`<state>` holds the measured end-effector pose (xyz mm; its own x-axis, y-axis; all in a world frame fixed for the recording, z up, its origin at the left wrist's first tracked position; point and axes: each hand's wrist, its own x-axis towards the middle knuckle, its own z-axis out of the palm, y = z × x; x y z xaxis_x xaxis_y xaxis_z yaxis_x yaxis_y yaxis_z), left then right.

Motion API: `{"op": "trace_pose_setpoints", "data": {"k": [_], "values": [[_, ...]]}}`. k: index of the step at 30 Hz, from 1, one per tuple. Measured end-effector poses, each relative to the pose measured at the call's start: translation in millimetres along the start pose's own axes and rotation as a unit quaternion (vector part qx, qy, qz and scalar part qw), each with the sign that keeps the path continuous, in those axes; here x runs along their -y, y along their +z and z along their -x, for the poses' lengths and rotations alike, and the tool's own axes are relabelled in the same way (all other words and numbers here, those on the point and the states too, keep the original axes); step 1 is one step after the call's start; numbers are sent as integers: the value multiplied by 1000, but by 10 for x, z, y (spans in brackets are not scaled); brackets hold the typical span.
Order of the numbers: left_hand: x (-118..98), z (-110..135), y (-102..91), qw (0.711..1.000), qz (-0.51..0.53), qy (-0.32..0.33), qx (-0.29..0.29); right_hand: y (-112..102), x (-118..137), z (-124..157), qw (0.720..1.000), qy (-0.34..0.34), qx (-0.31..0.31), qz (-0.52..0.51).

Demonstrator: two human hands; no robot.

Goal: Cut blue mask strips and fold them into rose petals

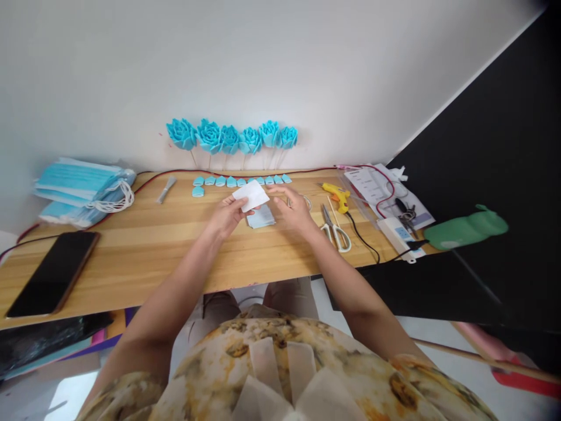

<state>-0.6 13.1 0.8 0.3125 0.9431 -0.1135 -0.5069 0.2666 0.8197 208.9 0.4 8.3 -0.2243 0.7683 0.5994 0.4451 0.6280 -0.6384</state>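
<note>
Head view: my left hand pinches a white sheet by its near edge, held just above the table. My right hand is loose, fingers spread, gripping nothing, just beside the small blue stack lying under the sheet. Looks like I'm mid-way separating one layer from that stack. The sheet is thin and floppy, so I reckon the next move needs a second pinch on its free edge. A row of blue petals is behind, scissors and glue gun to the right.
</note>
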Motion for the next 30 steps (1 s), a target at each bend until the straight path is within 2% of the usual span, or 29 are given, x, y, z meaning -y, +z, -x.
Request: {"op": "trace_pose_setpoints", "data": {"k": [5,9,16,21,30], "values": [[42,-11,-9,999,-41,13,1,100,-65,14,998,42,27,-28],[93,-34,-43,995,-93,20,-10,170,-132,45,996,67,23,-61],[137,-14,-57,979,-198,52,7,178,-150,117,989,119,8,-89],[135,1,-39,975,-214,46,28,182,-107,137,984,146,-4,-102],[134,12,15,977,-204,48,28,168,-76,140,983,162,-19,-82]]}}
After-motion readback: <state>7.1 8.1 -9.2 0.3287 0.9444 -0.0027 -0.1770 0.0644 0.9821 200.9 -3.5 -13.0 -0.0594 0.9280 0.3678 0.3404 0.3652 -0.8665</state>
